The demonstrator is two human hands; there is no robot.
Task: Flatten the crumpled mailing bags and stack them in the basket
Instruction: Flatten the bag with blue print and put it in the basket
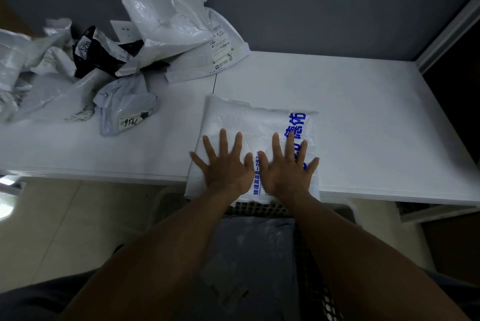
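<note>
A white mailing bag with blue print (pixel 249 120) lies on the white table (pixel 363 113), its near edge hanging over the table's front. My left hand (pixel 224 164) and my right hand (pixel 287 167) press flat on it side by side, fingers spread and straight. Below the table edge stands a dark mesh basket (pixel 259 209) with a grey flattened bag (pixel 249 255) lying inside, partly hidden by my forearms.
A heap of crumpled bags fills the table's far left: a large white bag (pixel 171 9), a black bag (pixel 98 53), a grey bag marked 7936 (pixel 124 110), and several pale ones (pixel 31 74). A grey wall stands behind. Tiled floor shows at lower left.
</note>
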